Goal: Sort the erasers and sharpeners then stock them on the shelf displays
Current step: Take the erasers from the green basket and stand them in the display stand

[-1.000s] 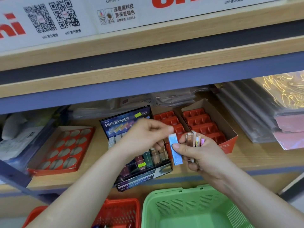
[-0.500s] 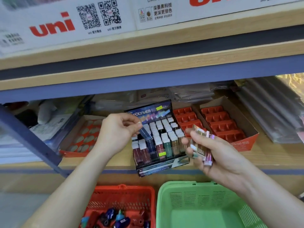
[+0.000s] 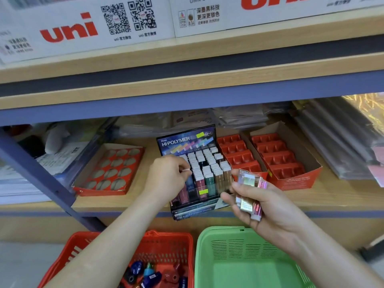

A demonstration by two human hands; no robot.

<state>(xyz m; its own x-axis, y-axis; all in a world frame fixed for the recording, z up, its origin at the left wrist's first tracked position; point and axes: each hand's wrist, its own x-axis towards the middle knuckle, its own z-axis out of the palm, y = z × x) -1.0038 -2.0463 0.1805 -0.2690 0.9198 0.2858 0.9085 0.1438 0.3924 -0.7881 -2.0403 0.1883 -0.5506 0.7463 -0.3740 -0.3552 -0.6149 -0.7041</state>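
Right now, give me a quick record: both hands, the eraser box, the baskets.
left hand: at the box's left column, fingers curled; what they hold is hidden
right hand: grips a bundle of erasers
box: on the shelf, mostly filled
red basket: below the shelf, holds sharpeners
green basket: right of the red basket

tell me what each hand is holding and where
Right hand grips a bundle of slim erasers around their middles. Left hand has fingers curled at the display box; whether it pinches an eraser cannot be told.
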